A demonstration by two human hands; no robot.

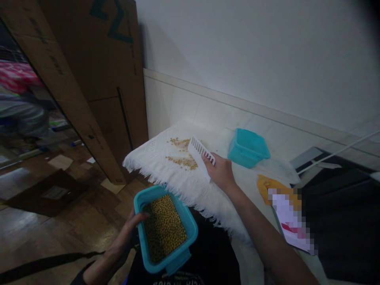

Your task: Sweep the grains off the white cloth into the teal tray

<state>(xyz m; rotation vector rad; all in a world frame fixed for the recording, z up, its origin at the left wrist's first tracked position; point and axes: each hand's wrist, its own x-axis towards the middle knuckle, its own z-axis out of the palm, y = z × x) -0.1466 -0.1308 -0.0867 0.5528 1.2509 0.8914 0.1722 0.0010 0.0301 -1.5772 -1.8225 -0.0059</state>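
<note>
My left hand (124, 239) grips the near-left rim of a teal plastic tub (190, 227) filled with small yellow-tan beans (164, 227), held just below the fringed edge of a white towel (154, 164). My right hand (221, 172) is closed on a white toothed scraper (199, 152), which rests on the towel beside scattered beans (184, 160). A second teal tub (247, 148) stands on the far right of the towel, past my right hand.
A large cardboard box (97, 79) leans against the wall at the left. A yellow item (268, 186) and a paper (292, 221) lie to the right, near a dark surface (350, 221). Wooden floor (44, 221) with flat cardboard lies at the left.
</note>
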